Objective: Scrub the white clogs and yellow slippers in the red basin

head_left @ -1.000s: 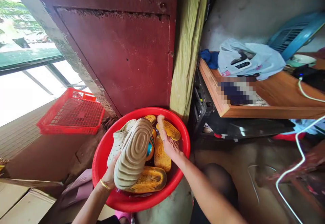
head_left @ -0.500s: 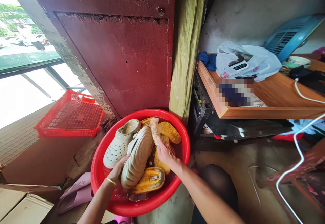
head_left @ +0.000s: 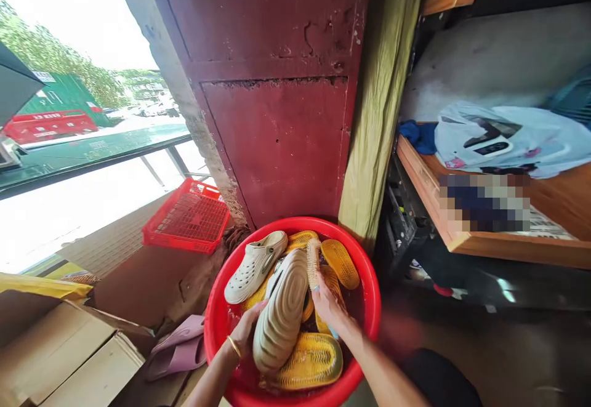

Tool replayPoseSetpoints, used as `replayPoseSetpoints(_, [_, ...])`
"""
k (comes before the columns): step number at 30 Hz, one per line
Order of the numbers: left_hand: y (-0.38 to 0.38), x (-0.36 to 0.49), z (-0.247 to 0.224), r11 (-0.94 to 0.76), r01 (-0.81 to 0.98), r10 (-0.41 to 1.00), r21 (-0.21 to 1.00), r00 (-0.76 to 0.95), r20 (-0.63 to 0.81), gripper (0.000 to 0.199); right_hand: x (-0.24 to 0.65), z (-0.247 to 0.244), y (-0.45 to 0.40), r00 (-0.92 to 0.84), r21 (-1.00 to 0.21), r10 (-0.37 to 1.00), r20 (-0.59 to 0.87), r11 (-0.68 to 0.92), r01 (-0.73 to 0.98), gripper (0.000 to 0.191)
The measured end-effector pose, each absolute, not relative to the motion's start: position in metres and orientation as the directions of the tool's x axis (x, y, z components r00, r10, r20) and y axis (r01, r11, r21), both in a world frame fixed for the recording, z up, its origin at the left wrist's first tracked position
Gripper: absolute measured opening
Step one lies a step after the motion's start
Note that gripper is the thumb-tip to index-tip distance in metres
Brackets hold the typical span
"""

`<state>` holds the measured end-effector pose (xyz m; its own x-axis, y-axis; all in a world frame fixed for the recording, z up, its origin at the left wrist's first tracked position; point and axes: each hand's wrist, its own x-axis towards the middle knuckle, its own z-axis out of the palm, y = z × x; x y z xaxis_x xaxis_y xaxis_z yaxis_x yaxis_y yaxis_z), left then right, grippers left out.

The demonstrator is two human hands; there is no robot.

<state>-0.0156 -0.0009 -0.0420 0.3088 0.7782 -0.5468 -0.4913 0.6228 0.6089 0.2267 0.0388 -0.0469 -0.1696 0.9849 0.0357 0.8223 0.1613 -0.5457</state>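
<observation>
Fingers of my left hand [head_left: 244, 330] are closed on the side edge of a pale clog [head_left: 281, 318], its ridged sole turned up and towards the other hand; I judge that this tilt exposes the sole while the grip steadies it. The fingers of my right hand [head_left: 329, 305] are wrapped around the lower end of a light-coloured brush [head_left: 313, 262], held upright just beside the clog, probably so its long edge faces the sole; from my remote seat I cannot tell whether they touch. Both hands work over a red basin [head_left: 373, 299], which seems to keep wet footwear together. Inside, a second pale clog [head_left: 249, 271] leans by the far left wall, upper side up, out of the hands' way. Yellow slippers lie around them, one [head_left: 340, 262] by the far right wall and another [head_left: 311, 362] near me. Outside to the left I see mauve slippers [head_left: 178, 351] and a red basket [head_left: 189, 219]; a dark red door [head_left: 277, 154] stands behind, and a bench [head_left: 521, 254] at right carries a plastic bag [head_left: 517, 139].
</observation>
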Motion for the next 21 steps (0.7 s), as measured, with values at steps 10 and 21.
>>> replayPoseSetpoints(10, [0.000, -0.007, -0.034, 0.514, -0.623, 0.817, 0.589, 0.147, -0.558, 0.045, 0.196, -0.051, -0.036, -0.440, -0.327, 0.898, -0.015, 0.412, 0.851, 0.074])
replayPoseSetpoints(21, [0.004, -0.007, -0.019, 0.390, -0.628, 0.883, 0.674, 0.048, -0.467, 0.054, 0.202, -0.024, -0.016, -0.325, -0.416, 0.945, 0.014, 0.302, 0.858, 0.066])
